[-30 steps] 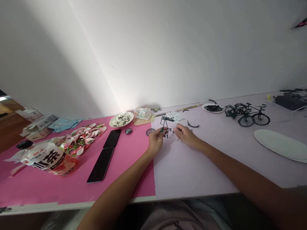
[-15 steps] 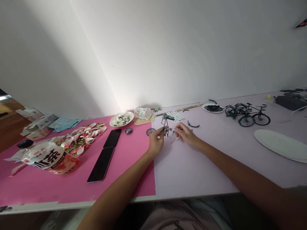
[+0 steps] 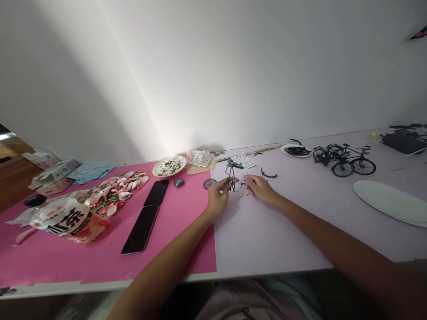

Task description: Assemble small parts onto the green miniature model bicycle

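Right hand (image 3: 262,189) knuckles have dipped slightly since the earlier frame. Dark bicycle frame (image 3: 235,165) stands above the bench (image 3: 267,235), at 1 o'clock from the left hand (image 3: 218,198), whose thumb and fingers are pinched closed on it. From the right hand it lies towards 10 o'clock; those fingers are drawn together, seemingly on a thin metal piece (image 3: 240,180), though it is too small to be sure. Wheel (image 3: 210,183): 11 o'clock, just beside the left hand. Curved black part (image 3: 268,175): 1 o'clock, near the right hand.
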`<state>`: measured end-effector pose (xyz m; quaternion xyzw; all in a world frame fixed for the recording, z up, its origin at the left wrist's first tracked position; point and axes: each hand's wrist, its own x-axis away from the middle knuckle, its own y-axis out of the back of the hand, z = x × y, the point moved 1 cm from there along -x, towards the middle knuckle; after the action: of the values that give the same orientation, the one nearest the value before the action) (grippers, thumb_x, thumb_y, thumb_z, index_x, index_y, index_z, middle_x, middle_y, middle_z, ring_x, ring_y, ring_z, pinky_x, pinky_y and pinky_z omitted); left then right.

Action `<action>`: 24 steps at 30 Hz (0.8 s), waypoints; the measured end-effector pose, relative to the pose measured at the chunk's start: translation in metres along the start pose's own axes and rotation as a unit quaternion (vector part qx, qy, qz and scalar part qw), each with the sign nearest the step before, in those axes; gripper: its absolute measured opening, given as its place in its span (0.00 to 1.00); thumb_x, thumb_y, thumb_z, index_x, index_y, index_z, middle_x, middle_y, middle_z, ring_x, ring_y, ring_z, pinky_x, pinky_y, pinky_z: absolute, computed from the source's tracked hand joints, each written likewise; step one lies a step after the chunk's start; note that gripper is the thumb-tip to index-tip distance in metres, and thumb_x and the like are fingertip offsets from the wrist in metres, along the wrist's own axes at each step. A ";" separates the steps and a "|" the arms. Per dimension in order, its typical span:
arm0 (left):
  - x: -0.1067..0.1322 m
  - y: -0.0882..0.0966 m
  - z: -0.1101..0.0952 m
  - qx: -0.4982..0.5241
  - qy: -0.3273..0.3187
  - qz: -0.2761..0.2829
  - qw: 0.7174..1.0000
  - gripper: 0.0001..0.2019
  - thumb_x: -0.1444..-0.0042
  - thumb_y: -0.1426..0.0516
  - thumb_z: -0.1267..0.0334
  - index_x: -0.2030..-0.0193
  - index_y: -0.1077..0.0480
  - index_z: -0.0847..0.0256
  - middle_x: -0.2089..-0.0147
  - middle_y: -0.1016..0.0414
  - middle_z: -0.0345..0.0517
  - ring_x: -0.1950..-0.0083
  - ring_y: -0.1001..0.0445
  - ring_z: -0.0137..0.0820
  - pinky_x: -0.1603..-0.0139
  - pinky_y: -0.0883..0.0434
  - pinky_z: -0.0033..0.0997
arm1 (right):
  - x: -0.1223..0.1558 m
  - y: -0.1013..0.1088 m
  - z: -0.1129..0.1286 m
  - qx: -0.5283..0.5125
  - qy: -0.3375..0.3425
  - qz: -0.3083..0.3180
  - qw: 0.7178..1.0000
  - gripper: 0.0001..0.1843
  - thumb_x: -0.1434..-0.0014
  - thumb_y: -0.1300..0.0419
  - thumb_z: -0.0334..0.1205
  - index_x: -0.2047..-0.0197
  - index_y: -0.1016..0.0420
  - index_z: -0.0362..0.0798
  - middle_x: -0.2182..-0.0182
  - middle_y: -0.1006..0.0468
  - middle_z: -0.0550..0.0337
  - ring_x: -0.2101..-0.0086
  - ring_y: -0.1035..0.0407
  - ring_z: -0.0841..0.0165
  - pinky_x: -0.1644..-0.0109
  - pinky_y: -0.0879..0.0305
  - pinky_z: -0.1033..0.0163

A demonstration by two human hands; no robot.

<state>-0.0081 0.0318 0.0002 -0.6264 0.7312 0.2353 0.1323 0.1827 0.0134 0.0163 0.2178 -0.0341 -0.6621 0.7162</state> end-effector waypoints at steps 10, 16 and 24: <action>0.002 -0.003 0.003 -0.022 0.019 0.013 0.999 0.16 0.33 0.44 0.57 0.47 0.22 0.63 0.55 0.17 0.53 0.55 0.19 0.37 0.53 0.25 0.34 | -0.003 -0.003 -0.013 0.000 -0.007 0.008 1.000 0.30 0.31 0.52 0.65 0.73 0.34 0.50 0.83 0.34 0.66 0.81 0.40 0.70 0.73 0.42 0.63; 0.003 -0.005 0.001 -0.019 0.030 0.014 0.999 0.15 0.34 0.43 0.56 0.47 0.23 0.63 0.52 0.17 0.54 0.54 0.20 0.36 0.51 0.25 0.35 | -0.002 -0.004 -0.015 0.004 -0.002 0.013 1.000 0.29 0.31 0.52 0.64 0.73 0.33 0.50 0.82 0.34 0.66 0.80 0.40 0.70 0.73 0.41 0.63; 0.003 -0.007 0.006 -0.028 0.053 -0.003 0.998 0.12 0.34 0.43 0.60 0.49 0.25 0.64 0.54 0.18 0.54 0.57 0.19 0.33 0.55 0.24 0.32 | -0.004 -0.002 -0.014 0.073 0.022 -0.003 0.997 0.29 0.31 0.51 0.63 0.73 0.30 0.49 0.81 0.32 0.64 0.78 0.37 0.68 0.71 0.41 0.62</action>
<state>-0.0025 0.0314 -0.0077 -0.6435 0.7287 0.2218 0.0763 0.1851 0.0204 0.0041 0.2836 -0.0660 -0.6554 0.6969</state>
